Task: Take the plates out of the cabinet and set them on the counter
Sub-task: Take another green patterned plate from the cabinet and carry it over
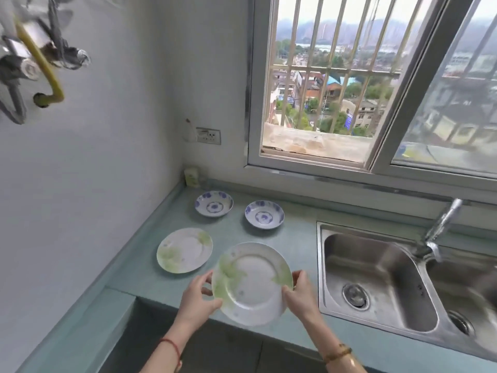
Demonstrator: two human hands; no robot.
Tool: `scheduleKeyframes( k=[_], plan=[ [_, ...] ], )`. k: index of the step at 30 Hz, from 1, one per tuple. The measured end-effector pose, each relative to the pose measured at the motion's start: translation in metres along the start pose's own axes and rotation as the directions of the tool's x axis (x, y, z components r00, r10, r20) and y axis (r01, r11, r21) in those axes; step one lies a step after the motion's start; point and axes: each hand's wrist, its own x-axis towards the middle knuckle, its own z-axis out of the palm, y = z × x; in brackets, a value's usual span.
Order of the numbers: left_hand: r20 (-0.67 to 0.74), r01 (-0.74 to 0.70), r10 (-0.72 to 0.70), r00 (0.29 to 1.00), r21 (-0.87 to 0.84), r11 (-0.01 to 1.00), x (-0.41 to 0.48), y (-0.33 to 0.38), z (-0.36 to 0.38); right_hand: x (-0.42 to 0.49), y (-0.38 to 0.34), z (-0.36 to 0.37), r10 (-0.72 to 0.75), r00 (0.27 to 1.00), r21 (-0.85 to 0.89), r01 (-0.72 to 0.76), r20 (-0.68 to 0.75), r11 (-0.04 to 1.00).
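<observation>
Plate, round white ceramic with green leaf print (251, 284), sits pinched at opposite rims by your left hand (197, 300) and right hand (301, 293) over the teal counter's (301, 238) near edge; lower it flat right of its matching plate (184, 250), clear of the steel sink (376, 281).

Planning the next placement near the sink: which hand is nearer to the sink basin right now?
Right. The right hand grips the held plate on its sink-side rim, close to the sink. The left hand holds the opposite rim, with the plate between it and the sink.
</observation>
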Motion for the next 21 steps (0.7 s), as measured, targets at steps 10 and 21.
scheduleKeyframes(
  k=[10,21],
  plan=[
    [0.121,0.141,-0.145,0.982,0.039,0.989,0.14,-0.049,0.036,0.129,0.033,0.068,0.175,0.984,-0.095,-0.176,-0.017,0.98],
    [0.258,0.258,-0.255,0.932,0.024,0.966,0.201,-0.082,0.049,0.174,0.051,0.097,0.269,0.963,-0.209,-0.269,-0.03,0.94]
  ],
)
